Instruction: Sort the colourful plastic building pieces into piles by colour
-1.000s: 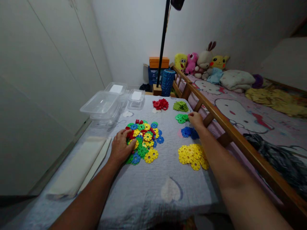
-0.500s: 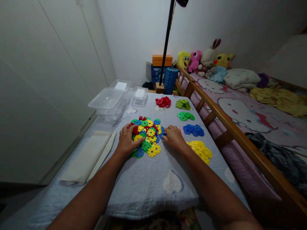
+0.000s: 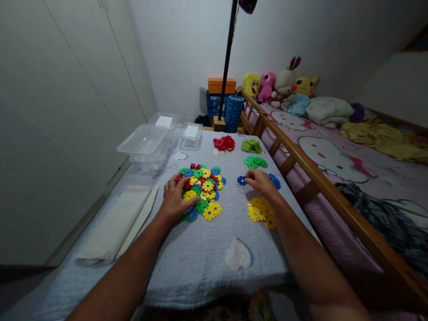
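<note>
My left hand (image 3: 174,199) rests with fingers apart on the left side of a mixed heap of plastic snowflake discs (image 3: 207,186) in red, yellow, green and blue. Between the fingertips of my right hand (image 3: 261,182) is a blue snowflake disc (image 3: 241,180), held a little left of the blue pile (image 3: 274,181), which the hand partly covers. Nearer to me, beside my right forearm, lies a yellow pile (image 3: 260,210). Beyond the hand sit a green pile (image 3: 255,162), a lime pile (image 3: 251,146) and a red pile (image 3: 224,143).
Clear plastic boxes (image 3: 143,140) stand at the table's far left, and a smaller lidded box (image 3: 191,131) is beside them. A folded beige cloth (image 3: 115,223) lies on the left. Along the right runs a wooden bed rail (image 3: 301,167). A lamp pole (image 3: 228,58) rises behind.
My right hand has moved right from the mixed heap towards the blue pile, carrying a blue snowflake disc. My left hand has stayed at the heap. The view has shifted slightly.
</note>
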`<state>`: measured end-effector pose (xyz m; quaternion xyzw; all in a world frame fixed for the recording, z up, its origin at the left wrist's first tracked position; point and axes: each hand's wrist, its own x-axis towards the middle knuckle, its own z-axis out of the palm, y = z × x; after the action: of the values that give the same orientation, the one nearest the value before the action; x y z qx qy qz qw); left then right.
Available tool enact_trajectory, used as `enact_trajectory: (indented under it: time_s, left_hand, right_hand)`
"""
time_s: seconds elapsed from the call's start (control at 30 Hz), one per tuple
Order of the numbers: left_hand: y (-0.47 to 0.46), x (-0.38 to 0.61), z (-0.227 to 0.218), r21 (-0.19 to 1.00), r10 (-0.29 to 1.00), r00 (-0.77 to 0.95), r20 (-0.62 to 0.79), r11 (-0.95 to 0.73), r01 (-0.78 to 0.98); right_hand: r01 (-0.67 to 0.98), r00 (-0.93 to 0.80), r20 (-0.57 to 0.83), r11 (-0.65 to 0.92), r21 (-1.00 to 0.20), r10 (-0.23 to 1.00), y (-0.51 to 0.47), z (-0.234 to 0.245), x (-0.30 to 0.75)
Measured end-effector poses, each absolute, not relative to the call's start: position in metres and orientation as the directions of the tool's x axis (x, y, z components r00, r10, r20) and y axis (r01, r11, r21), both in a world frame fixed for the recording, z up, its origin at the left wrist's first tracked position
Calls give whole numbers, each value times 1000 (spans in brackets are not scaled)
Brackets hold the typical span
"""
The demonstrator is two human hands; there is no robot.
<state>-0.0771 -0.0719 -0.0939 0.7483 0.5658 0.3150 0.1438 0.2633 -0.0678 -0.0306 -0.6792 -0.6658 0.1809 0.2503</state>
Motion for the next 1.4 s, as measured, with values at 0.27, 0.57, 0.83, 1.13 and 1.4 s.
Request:
enact_trajectory:
  time_s: [0.27,0.57,0.83,1.13,1.4]
  left_hand:
    - [-71,-77,-95,558,930,162,329,-330,761]
    - [-77,-76,-90,530,937,161,312,-312,789]
    - [-81,-75,-89,513,952,132,277,-263,817]
    - [-86,-73,-87,497,956,206,210,-286,819]
    - [-89,-73,-84,483,950,263,166,-311,819]
  right_hand:
    - [671,424,99,-238,-702,900,-69,-35,353]
    - [826,479,199,-363,-432,855,-69,-55,358]
    - [910,266,201,-177,-376,943,-72,-40,286]
    - [945,-110,17,110,-308,994,-60,-43,192]
    - [952,-58,-22,49,-302,998,-45,-54,180]
